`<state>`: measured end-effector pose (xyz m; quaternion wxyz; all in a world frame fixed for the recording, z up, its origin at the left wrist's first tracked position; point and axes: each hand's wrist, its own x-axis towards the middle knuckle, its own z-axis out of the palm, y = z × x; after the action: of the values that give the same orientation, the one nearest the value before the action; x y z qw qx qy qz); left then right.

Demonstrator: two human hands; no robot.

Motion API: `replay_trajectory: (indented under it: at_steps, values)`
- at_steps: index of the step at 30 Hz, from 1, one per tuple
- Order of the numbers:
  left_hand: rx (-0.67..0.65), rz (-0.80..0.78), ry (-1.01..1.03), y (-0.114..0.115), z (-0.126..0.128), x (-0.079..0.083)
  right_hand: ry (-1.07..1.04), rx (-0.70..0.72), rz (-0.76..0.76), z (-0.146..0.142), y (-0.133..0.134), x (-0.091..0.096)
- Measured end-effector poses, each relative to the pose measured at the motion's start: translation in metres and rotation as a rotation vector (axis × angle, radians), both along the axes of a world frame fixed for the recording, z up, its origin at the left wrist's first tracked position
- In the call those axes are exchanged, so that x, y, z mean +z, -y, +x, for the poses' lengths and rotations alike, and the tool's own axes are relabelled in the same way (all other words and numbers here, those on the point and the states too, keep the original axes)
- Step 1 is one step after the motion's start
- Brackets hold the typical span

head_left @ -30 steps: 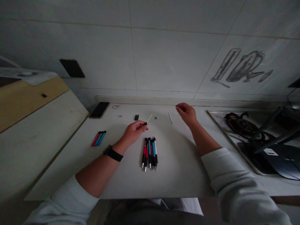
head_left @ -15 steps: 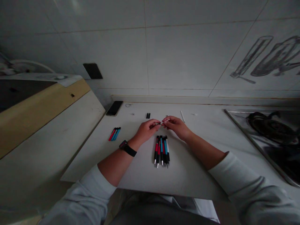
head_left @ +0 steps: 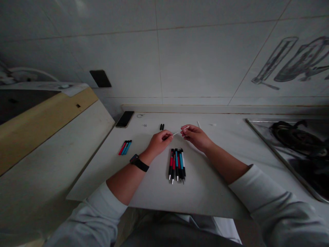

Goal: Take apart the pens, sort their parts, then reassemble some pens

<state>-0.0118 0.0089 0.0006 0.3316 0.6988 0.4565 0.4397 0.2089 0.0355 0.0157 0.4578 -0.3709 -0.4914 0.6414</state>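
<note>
My left hand (head_left: 160, 141) is closed in a pinch around a small dark pen part, mostly hidden by the fingers. A thin white rod (head_left: 175, 133), like a pen refill, sticks out from its fingertips to the right. My right hand (head_left: 194, 136) pinches a thin white length (head_left: 186, 128) in line with it; I cannot tell whether both are one piece. Below the hands lies a bundle of click pens (head_left: 177, 166) with red, blue and white barrels, black grips and silver tips pointing toward me.
Red and blue pen barrels (head_left: 125, 147) lie at the left. Two black grips (head_left: 161, 127), small metallic bits (head_left: 145, 125), a white rod (head_left: 198, 124) and a faint clear piece (head_left: 213, 125) lie farther back. A phone (head_left: 124, 119) rests back left; a gas stove (head_left: 295, 147) is at right.
My right hand has moved slightly up and right, away from my left hand. More white rod now shows between them. The pen bundle stays in place.
</note>
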Motion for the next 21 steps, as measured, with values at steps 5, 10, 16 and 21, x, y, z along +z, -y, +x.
replay_trajectory:
  at_steps: [5,10,16,21]
  values:
    - [0.028,0.02,-0.024,0.001,-0.001,0.003,-0.005,-0.187,0.177,0.025,-0.019,0.033]
    - [0.028,0.026,-0.049,0.0,0.0,0.002,0.387,-0.476,0.439,0.078,-0.053,0.054]
    - [0.018,0.021,-0.071,0.001,0.001,0.004,1.312,-0.41,0.464,0.091,-0.071,0.018]
    - [-0.006,0.021,-0.071,0.0,0.0,0.001,1.506,-0.387,0.358,0.083,-0.083,-0.004]
